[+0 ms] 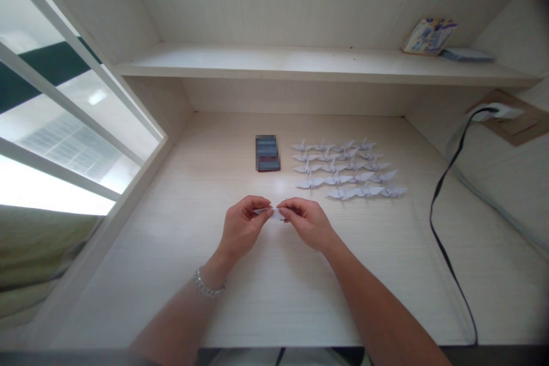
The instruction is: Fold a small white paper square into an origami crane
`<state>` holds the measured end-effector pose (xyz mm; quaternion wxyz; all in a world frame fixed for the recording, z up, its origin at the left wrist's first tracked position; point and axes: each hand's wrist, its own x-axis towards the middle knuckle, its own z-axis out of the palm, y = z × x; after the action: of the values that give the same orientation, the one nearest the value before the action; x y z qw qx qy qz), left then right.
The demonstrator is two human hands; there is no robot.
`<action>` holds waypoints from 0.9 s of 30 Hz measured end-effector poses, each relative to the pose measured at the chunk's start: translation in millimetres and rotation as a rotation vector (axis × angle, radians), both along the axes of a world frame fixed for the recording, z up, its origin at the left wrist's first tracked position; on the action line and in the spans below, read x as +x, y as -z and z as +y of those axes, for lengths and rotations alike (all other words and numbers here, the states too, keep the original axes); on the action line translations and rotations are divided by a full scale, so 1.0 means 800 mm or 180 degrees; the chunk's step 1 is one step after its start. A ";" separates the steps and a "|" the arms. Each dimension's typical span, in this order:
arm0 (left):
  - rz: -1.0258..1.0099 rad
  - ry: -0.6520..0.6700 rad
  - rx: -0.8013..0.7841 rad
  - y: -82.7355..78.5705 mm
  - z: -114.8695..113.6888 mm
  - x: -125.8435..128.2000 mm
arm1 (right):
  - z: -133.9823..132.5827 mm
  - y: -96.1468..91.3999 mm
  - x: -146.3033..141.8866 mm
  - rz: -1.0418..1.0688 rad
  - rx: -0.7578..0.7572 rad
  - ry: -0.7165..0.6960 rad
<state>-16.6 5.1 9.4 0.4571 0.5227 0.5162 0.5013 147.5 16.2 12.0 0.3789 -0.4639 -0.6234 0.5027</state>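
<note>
A small folded white paper [277,215] is pinched between both my hands, a little above the desk's middle. My left hand [246,222] grips its left part with thumb and fingertips, a pale point showing by the fingers. From the other side, my right hand [306,221] closes thumb and fingers on the right part. Much of the paper is hidden by the fingers, so its exact fold cannot be made out. Beyond my right hand, several white origami cranes [343,167] stand in rows on the desk. A dark phone-like rectangle [268,152], its face blurred, lies beyond my hands.
The pale wooden desk [171,240] has a shelf [274,63] above its back. A colourful packet [430,36] and a flat bluish item [467,55] sit on the shelf. At right, a black cable [437,229] runs from a wall socket. White bars [64,91] border the left.
</note>
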 end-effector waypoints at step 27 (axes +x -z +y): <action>-0.0435 0.0362 -0.0508 0.007 0.006 -0.001 | 0.000 0.007 0.000 -0.0357 -0.0017 -0.0155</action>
<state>-17.7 9.6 3.4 0.5590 0.4777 0.4917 0.4664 147.7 16.0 6.2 0.3298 -0.4770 -0.6534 0.4867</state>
